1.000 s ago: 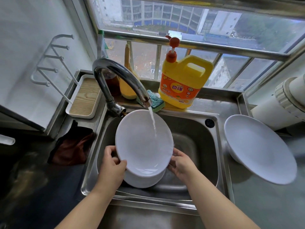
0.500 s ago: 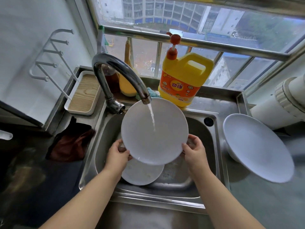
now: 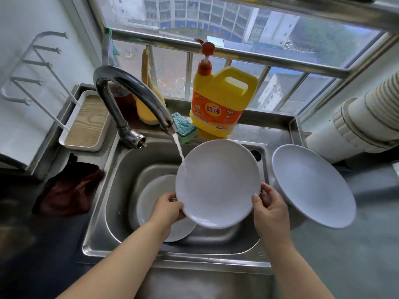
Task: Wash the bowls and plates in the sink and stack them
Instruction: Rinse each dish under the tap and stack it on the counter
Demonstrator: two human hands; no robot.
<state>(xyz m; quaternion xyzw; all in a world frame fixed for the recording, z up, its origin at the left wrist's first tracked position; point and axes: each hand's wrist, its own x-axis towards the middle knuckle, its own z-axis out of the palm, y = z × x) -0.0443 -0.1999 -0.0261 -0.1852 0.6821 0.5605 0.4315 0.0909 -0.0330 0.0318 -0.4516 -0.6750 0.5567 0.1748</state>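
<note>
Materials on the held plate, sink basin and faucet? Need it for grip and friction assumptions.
Held plate: white, matte-satin, thin rim, no sharp glare; looks like melamine or plastic, ceramic not excluded. Sink basin: brushed stainless steel, grey with soft streaky reflections. Faucet: polished metal, likely chrome-plated or stainless, dulled and spotted near the spout.

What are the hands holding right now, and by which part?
Both hold one white plate by its near rim, tilted under the tap stream: left hand at the lower-left edge, right hand at the lower-right edge.
</note>
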